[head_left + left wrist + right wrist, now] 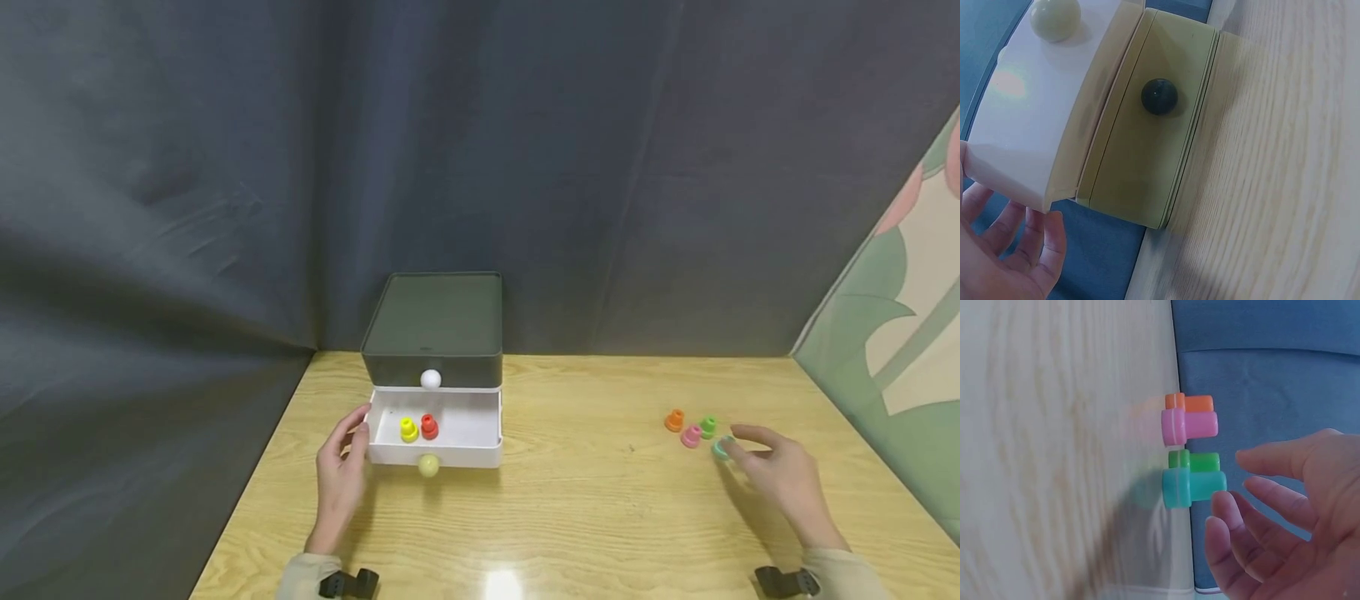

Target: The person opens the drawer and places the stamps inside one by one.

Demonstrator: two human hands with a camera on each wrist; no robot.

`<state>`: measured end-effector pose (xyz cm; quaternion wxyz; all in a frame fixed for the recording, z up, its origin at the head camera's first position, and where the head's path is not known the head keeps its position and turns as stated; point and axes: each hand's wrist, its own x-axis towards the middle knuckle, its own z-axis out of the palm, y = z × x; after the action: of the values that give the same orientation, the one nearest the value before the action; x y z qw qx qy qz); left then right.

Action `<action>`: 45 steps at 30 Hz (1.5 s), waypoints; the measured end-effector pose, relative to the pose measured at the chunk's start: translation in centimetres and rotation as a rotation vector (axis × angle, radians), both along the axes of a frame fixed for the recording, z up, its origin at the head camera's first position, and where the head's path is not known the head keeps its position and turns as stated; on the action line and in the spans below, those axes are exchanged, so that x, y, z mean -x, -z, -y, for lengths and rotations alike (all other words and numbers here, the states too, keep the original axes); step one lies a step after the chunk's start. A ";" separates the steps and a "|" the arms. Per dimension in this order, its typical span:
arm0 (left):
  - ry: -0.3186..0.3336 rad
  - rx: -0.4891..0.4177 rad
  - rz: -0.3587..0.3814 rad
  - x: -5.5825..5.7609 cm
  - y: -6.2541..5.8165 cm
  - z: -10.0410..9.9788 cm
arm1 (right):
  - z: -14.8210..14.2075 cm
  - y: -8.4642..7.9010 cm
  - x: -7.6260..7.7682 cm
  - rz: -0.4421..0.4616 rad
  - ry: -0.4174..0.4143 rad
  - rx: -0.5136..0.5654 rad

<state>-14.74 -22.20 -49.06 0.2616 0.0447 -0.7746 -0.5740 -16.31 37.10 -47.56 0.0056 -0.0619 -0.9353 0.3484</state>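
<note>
My left hand (342,477) rests its fingertips along the outer left side of a pulled-out white drawer (390,454) with a yellowish knob (428,466). In the left wrist view its fingers (1034,240) lie loosely bent against the drawer's side. Inside stand a yellow peg (408,430) and a red peg (429,427). Over at the right, my right hand (783,475) hovers with thumb and fingers spread around a teal peg (1197,487). In the right wrist view nothing is between its fingers, and the fingertips are close beside the peg's narrow end.
An orange peg (675,420), a pink peg (692,436) and a green peg (708,427) stand near the teal one. The dark drawer cabinet (438,317) sits against a grey curtain (570,183). Below the white drawer is a greenish drawer (1129,162) with a dark knob.
</note>
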 end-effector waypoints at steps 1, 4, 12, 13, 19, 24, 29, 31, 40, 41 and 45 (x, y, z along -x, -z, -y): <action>0.003 -0.004 0.002 0.0 -0.1 0.0 | -0.1 0.1 0.0 0.006 0.002 0.005; 0.008 -0.015 0.001 0.2 -0.2 -0.2 | -0.4 0.2 -0.1 0.022 0.013 0.018; 0.013 -0.015 0.017 0.2 -0.3 -0.4 | -0.8 0.7 -0.4 0.032 0.044 0.016; 0.014 -0.019 0.018 0.2 -0.3 -0.4 | -0.8 0.7 -0.3 0.036 0.041 0.019; 0.013 -0.028 0.023 0.4 -0.2 -0.4 | -0.9 1.0 0.1 0.022 0.031 0.012; 0.002 -0.015 0.033 0.3 -0.2 -0.3 | -1.1 1.3 0.4 0.020 0.021 -0.016; -0.002 -0.006 0.041 0.1 -0.1 -0.2 | -1.1 1.7 0.1 0.030 0.014 -0.016; 0.000 -0.007 0.041 0.1 -0.1 -0.1 | -1.1 1.8 -0.1 0.035 0.013 -0.017; -0.018 -0.019 0.063 -0.3 -0.1 -0.1 | -1.2 1.7 -0.3 0.034 0.018 0.004; -0.020 -0.018 0.065 -0.2 -0.1 -0.1 | -1.2 1.6 -0.3 0.034 0.021 0.012; -0.026 -0.012 0.066 -0.1 0.0 -0.1 | -1.2 1.4 -0.3 0.039 0.027 0.030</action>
<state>-14.64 -22.13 -49.02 0.2429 0.0753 -0.7787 -0.5736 -16.04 38.30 -48.93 -0.0091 -0.0815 -0.9290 0.3610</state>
